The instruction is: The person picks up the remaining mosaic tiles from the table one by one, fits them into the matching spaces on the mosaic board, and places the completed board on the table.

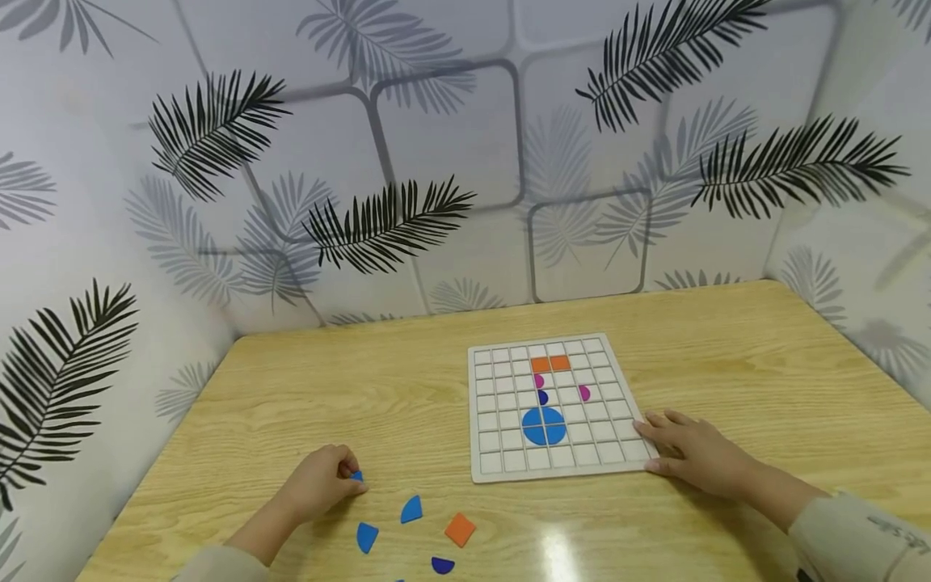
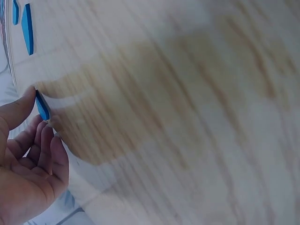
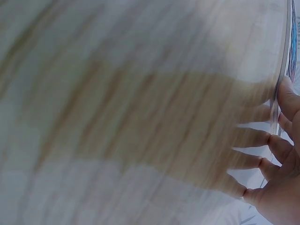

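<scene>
Between thumb and fingers, my left hand [image 1: 320,483] pinches a small blue piece [image 1: 357,476] at the table's left side; its edge shows as a thin blue shape [image 2: 42,105] in the left wrist view. Spread and fairly straight, the fingers of my right hand [image 1: 694,453] touch the right edge of a white grid board [image 1: 502,461], with the thumb by its near corner. On the board lie a blue circle of quarter pieces [image 1: 543,426], two orange squares [image 1: 550,364], two magenta half-circles [image 1: 585,394] and a dark blue half-circle [image 1: 543,398].
Loose on the wooden table [image 1: 349,388], near my left hand, are blue quarter pieces [image 1: 411,510], an orange square [image 1: 460,529] and a dark blue half-circle [image 1: 442,565]. A leaf-patterned wall [image 1: 465,162] stands behind the table.
</scene>
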Demonstrator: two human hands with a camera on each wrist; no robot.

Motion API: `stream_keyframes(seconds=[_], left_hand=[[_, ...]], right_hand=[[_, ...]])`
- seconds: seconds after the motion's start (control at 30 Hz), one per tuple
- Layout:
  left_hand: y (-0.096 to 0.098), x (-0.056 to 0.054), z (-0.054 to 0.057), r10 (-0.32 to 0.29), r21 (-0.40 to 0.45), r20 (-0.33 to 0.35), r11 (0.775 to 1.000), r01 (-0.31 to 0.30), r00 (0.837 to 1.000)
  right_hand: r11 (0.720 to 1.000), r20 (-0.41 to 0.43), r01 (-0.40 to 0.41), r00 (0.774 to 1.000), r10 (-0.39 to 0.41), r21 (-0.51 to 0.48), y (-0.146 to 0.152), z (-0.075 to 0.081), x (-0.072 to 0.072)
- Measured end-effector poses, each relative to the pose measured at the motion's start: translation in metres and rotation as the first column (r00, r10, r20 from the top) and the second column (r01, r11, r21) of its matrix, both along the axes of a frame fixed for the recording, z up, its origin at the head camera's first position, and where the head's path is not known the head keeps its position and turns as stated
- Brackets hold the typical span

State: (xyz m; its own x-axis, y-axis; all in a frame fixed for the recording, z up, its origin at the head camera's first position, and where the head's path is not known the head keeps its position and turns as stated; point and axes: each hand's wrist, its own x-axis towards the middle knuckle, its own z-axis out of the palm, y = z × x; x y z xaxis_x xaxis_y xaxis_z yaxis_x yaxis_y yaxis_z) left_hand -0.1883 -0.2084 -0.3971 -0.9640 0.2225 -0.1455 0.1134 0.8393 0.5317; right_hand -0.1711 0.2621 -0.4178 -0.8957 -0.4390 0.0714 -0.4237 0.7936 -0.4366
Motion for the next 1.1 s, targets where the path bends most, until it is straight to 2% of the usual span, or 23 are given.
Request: stream_keyframes(seconds=[0.27, 0.57, 0.77, 0.9, 1.1], left_hand=[[-0.002, 0.001, 0.0, -0.004, 0.037, -0.021, 0.999, 0.005, 1.0], [0.0, 0.003, -0.001, -0.018, 0.024, -0.102, 1.0, 0.02, 0.995], [-0.002, 0.001, -0.004, -0.06, 0.048, -0.136, 0.997, 0.067, 0.989], [-0.002, 0.001, -0.001, -0.076, 0.073, -0.145, 0.994, 0.087, 0.987], [0.004, -0.001, 0.009, -0.111, 0.119, -0.111, 0.985, 0.124, 0.988]], right_hand=[[1.0, 0.009, -0.018, 1.0, 0.018, -0.004, -0.002, 0.003, -0.002], [1.0, -0.013, -0.021, 1.0, 0.021, 0.01, -0.002, -0.003, 0.0], [1.0, -0.044, -0.014, 0.999, 0.014, 0.016, -0.002, -0.004, 0.003], [1.0, -0.046, -0.015, 0.999, 0.016, 0.021, -0.001, -0.002, 0.004], [0.999, -0.069, -0.015, 0.997, 0.018, 0.044, -0.001, -0.001, 0.003]])
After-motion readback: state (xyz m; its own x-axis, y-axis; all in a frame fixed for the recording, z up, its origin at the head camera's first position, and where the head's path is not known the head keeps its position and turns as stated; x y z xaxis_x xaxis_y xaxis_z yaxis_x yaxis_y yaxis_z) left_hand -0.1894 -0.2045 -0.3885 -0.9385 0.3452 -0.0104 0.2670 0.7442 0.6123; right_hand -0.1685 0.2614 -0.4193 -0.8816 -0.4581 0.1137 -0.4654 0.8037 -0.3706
